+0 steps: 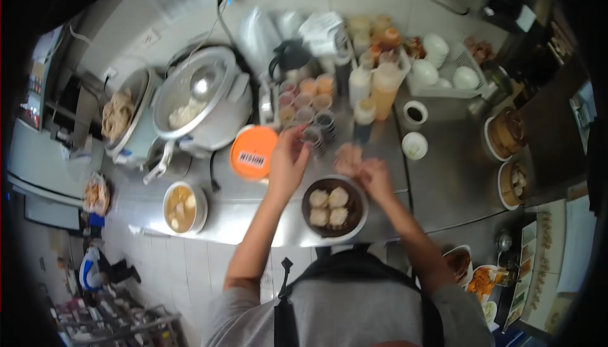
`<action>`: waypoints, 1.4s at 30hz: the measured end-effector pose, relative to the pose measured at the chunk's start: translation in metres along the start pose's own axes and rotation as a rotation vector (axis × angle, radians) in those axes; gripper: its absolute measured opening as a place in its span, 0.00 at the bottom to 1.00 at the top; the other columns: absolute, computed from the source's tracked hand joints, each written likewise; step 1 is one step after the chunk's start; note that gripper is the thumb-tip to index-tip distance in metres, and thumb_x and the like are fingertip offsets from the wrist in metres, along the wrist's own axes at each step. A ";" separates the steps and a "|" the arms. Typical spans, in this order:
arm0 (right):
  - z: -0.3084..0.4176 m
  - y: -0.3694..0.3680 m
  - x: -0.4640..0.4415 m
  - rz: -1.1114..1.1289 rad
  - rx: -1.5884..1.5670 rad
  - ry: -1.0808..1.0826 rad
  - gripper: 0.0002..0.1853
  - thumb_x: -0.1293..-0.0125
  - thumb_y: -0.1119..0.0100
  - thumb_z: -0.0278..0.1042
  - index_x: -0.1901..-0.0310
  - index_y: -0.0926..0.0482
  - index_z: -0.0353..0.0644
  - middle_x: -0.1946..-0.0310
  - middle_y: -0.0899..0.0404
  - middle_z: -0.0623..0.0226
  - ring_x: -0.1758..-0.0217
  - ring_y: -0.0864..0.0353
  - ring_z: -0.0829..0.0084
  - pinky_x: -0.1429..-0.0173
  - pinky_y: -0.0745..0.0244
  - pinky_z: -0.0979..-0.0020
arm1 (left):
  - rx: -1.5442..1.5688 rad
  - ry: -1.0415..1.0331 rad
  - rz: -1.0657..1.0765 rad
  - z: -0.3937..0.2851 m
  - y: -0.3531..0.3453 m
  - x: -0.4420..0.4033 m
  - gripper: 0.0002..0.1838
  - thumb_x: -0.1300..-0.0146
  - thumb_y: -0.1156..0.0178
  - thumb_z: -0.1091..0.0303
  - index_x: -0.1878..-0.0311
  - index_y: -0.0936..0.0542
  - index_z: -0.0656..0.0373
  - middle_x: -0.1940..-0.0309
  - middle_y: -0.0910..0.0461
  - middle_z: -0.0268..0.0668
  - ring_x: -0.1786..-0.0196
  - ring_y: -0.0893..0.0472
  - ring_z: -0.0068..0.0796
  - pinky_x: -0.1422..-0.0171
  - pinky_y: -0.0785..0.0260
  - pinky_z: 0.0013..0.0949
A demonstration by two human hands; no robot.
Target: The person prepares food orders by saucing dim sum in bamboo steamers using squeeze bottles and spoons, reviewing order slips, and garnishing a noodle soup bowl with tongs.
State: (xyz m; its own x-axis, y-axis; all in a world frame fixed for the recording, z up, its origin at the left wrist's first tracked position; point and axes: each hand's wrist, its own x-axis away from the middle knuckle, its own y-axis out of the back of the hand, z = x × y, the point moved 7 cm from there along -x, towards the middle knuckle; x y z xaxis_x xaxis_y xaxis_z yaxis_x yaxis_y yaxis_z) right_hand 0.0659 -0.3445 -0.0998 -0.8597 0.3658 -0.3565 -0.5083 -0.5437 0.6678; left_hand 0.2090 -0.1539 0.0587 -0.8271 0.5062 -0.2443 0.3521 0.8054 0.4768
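At the steel counter's front edge, a dark round dish [334, 208] holds several pale dumplings. My left hand [291, 157] is up beside the stacked small cups, its fingers curled next to a clear cup [312, 140]; whether it grips that cup is unclear. Just behind the dish's right side is my right hand [375, 176], fingers drawn together at the edge of a pinkish, crumpled item [348, 159]. What its fingertips hold is too blurred to tell. An orange lid [253, 152] marked HOISIN lies left of my left hand.
A soup bowl [185, 207] stands at the left front, with a large rice cooker [206, 100] behind it. Sauce bottles [386, 87] stand at the back. Two small bowls, one with dark sauce [415, 114], and bamboo steamers [506, 133] are on the right.
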 end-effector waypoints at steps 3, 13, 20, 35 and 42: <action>-0.010 -0.010 0.015 0.132 0.014 -0.073 0.14 0.46 0.37 0.28 0.56 0.16 0.53 0.55 0.22 0.62 0.49 0.26 0.55 0.34 0.38 0.51 | -0.036 -0.074 0.155 -0.024 -0.076 -0.104 0.27 0.47 0.31 0.62 0.44 0.25 0.62 0.56 0.20 0.46 0.57 0.18 0.38 0.51 0.26 0.36; 0.008 0.128 0.061 -0.180 -0.129 -0.248 0.20 0.44 0.38 0.28 0.47 0.22 0.47 0.50 0.24 0.59 0.44 0.29 0.56 0.40 0.31 0.61 | -0.456 -0.204 0.323 0.040 -0.204 -0.242 0.52 0.78 0.21 0.42 0.47 0.25 0.67 0.59 0.18 0.53 0.53 0.18 0.48 0.48 0.26 0.41; 0.042 0.200 0.025 -0.331 -0.290 -0.217 0.18 0.43 0.37 0.28 0.48 0.21 0.44 0.55 0.20 0.61 0.49 0.23 0.60 0.48 0.28 0.63 | -0.361 -0.334 0.083 -0.126 -0.102 -0.197 0.40 0.69 0.22 0.55 0.49 0.28 0.54 0.77 0.20 0.42 0.69 0.18 0.44 0.61 0.26 0.40; 0.167 0.189 -0.024 -0.137 -0.058 0.141 0.39 0.57 0.28 0.29 0.38 0.29 0.47 0.47 0.25 0.58 0.44 0.26 0.55 0.40 0.30 0.59 | 0.199 -0.302 0.202 -0.137 0.037 0.009 0.50 0.51 0.26 0.65 0.28 0.43 0.62 0.36 0.33 0.48 0.33 0.33 0.40 0.27 0.46 0.40; 0.157 0.147 0.011 0.191 0.384 0.178 0.40 0.60 0.38 0.17 0.39 0.26 0.60 0.50 0.27 0.67 0.44 0.29 0.63 0.42 0.33 0.59 | 0.194 0.260 0.041 0.031 0.108 0.101 0.23 0.34 0.39 0.65 0.38 0.28 0.61 0.52 0.21 0.39 0.50 0.22 0.25 0.42 0.32 0.30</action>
State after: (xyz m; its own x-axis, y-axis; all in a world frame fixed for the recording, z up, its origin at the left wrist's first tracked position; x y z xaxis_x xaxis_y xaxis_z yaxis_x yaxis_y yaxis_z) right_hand -0.0103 -0.3021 0.0974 -0.9485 0.1324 -0.2879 -0.3134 -0.2573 0.9141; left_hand 0.1765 -0.0064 0.0594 -0.8860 0.4636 0.0075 0.4435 0.8426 0.3055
